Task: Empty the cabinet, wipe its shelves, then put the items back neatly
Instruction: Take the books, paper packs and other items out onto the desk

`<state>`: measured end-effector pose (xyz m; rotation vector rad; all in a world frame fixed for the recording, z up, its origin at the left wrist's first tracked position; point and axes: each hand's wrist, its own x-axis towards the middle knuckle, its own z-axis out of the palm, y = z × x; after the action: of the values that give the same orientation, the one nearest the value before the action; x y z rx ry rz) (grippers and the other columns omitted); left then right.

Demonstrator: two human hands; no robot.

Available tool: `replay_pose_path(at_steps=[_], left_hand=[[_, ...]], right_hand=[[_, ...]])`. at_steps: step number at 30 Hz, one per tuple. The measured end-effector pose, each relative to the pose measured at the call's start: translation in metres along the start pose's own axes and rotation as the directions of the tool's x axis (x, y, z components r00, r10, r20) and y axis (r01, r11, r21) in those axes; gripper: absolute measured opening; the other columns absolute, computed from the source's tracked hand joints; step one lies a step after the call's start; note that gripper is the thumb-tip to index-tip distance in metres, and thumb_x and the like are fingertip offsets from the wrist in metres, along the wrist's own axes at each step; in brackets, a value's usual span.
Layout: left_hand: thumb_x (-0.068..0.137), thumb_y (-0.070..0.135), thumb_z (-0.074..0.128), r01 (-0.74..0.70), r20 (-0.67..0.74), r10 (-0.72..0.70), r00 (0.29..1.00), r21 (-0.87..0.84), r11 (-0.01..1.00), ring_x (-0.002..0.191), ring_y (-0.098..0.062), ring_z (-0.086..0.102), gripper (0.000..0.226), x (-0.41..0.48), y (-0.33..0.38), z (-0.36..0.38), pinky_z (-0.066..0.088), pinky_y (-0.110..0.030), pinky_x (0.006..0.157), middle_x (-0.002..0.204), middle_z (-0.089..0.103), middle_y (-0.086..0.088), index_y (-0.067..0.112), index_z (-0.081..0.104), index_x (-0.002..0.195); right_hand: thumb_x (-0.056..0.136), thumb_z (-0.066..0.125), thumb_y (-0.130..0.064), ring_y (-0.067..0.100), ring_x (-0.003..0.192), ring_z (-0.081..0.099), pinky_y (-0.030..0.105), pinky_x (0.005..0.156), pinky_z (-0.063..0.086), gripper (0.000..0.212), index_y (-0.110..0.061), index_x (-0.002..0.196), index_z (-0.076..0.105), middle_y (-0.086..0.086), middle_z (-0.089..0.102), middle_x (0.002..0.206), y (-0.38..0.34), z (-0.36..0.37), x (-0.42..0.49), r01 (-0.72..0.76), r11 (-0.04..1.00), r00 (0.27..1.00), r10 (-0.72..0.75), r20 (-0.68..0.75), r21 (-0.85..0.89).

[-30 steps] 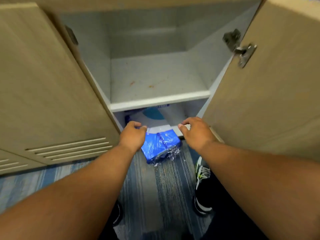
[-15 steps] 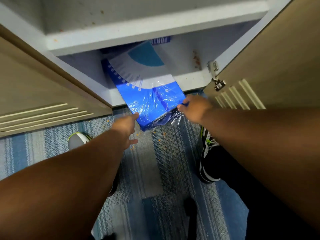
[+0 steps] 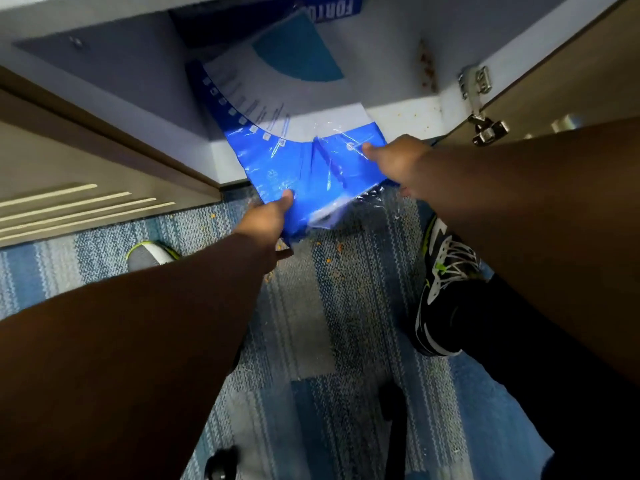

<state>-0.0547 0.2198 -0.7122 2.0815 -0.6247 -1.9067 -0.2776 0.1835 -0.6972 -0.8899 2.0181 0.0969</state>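
Note:
A flat blue and white package (image 3: 294,133) wrapped in clear plastic sticks out of the cabinet's bottom compartment (image 3: 398,112), its blue end hanging over the carpet. My left hand (image 3: 266,220) grips its lower left corner, thumb on top. My right hand (image 3: 394,161) holds its right edge, thumb pressed on the blue face. Behind the package, deeper in the compartment, lies a dark blue box (image 3: 332,8) with white letters.
Both cabinet doors stand open: the left door (image 3: 69,188) with vent slots, the right door (image 3: 540,81) with metal hinges (image 3: 485,126). Orange crumbs dot the striped blue carpet (image 3: 329,323). My shoes (image 3: 440,285) stand close to the cabinet base.
My left hand has moved up from the carpet and taken hold of the package's lower corner. My right hand has slid onto its blue face. The camera has tilted down and closer.

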Motion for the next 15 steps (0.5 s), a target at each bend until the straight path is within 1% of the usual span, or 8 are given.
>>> replay_pose_path(at_steps=[1, 4, 6, 8, 10, 11, 13, 15], left_hand=[[0.098, 0.038, 0.063, -0.085, -0.045, 0.085, 0.995, -0.001, 0.996, 0.080, -0.015, 0.069, 0.049, -0.003, 0.001, 0.000, 0.059, -0.037, 0.064, 0.121, 0.068, 0.005, 0.029, 0.043, 0.142], [0.095, 0.026, 0.068, -0.330, -0.060, 0.331, 0.942, 0.029, 0.944, 0.112, -0.014, 0.068, 0.081, -0.008, -0.002, -0.018, 0.055, -0.048, 0.097, 0.136, 0.061, 0.015, 0.040, 0.018, 0.157], [0.099, 0.021, 0.063, -0.419, -0.029, 0.422, 0.906, 0.064, 0.906, 0.108, 0.007, 0.064, 0.073, -0.024, -0.001, -0.033, 0.053, -0.028, 0.099, 0.136, 0.056, 0.020, 0.038, 0.023, 0.158], [0.102, 0.021, 0.058, -0.515, -0.019, 0.523, 0.852, 0.144, 0.845, 0.093, 0.017, 0.059, 0.052, -0.042, 0.004, -0.046, 0.046, -0.007, 0.091, 0.134, 0.054, 0.016, 0.033, 0.042, 0.151], [0.098, 0.028, 0.056, -0.517, 0.049, 0.515, 0.856, 0.119, 0.847, 0.101, -0.002, 0.057, 0.033, -0.057, 0.013, -0.060, 0.048, -0.031, 0.106, 0.133, 0.060, 0.004, 0.040, 0.065, 0.128], [0.091, 0.030, 0.054, -0.491, 0.087, 0.486, 0.870, 0.066, 0.868, 0.105, -0.014, 0.055, 0.032, -0.067, 0.019, -0.064, 0.047, -0.046, 0.105, 0.129, 0.063, -0.002, 0.042, 0.072, 0.116], [0.075, 0.022, 0.045, -0.395, 0.147, 0.410, 0.900, -0.119, 0.911, 0.102, -0.027, 0.045, 0.047, -0.077, 0.030, -0.074, 0.050, -0.051, 0.088, 0.115, 0.056, -0.009, 0.039, 0.075, 0.107], [0.066, 0.009, 0.039, -0.368, 0.181, 0.407, 0.895, -0.214, 0.905, 0.106, -0.031, 0.045, 0.065, -0.084, 0.044, -0.082, 0.052, -0.054, 0.082, 0.120, 0.058, -0.012, 0.034, 0.071, 0.117]], right_hand=[[0.092, 0.053, -0.065, 0.036, 0.120, 0.060, 0.039, 0.099, 0.048, 0.079, -0.003, 0.142, 0.046, 0.015, 0.057, 0.136, 0.002, -0.001, 0.000, 0.010, 0.999, 1.000, -0.010, -0.013, 0.035], [0.088, 0.068, -0.054, 0.025, 0.088, 0.068, 0.040, 0.077, 0.058, 0.066, -0.022, 0.140, 0.041, 0.004, 0.063, 0.116, 0.010, -0.006, -0.016, 0.079, 0.964, 0.997, -0.077, -0.016, 0.255], [0.091, 0.069, -0.043, 0.023, 0.087, 0.067, 0.043, 0.073, 0.059, 0.064, -0.036, 0.145, 0.035, 0.000, 0.061, 0.120, 0.013, -0.010, -0.033, 0.160, 0.934, 0.983, -0.182, 0.039, 0.319], [0.094, 0.066, -0.041, 0.025, 0.101, 0.065, 0.042, 0.076, 0.053, 0.068, -0.048, 0.150, 0.029, -0.001, 0.050, 0.143, 0.012, -0.017, -0.051, 0.225, 0.919, 0.961, -0.264, 0.083, 0.324], [0.094, 0.065, -0.040, 0.018, 0.106, 0.062, 0.030, 0.079, 0.046, 0.063, -0.053, 0.148, 0.034, -0.003, 0.043, 0.152, 0.010, -0.029, -0.067, 0.241, 0.907, 0.955, -0.286, 0.082, 0.346], [0.094, 0.064, -0.039, 0.012, 0.092, 0.062, 0.025, 0.072, 0.046, 0.056, -0.051, 0.144, 0.042, -0.003, 0.048, 0.147, 0.009, -0.036, -0.072, 0.232, 0.895, 0.954, -0.285, 0.089, 0.381], [0.094, 0.062, -0.034, 0.011, 0.062, 0.054, 0.021, 0.050, 0.045, 0.035, -0.041, 0.128, 0.062, -0.001, 0.063, 0.121, 0.002, -0.052, -0.084, 0.167, 0.846, 0.956, -0.265, 0.127, 0.506], [0.093, 0.059, -0.033, 0.021, 0.060, 0.052, 0.022, 0.046, 0.047, 0.017, -0.028, 0.105, 0.070, 0.004, 0.067, 0.094, -0.010, -0.070, -0.095, 0.130, 0.782, 0.959, -0.255, 0.122, 0.610]])
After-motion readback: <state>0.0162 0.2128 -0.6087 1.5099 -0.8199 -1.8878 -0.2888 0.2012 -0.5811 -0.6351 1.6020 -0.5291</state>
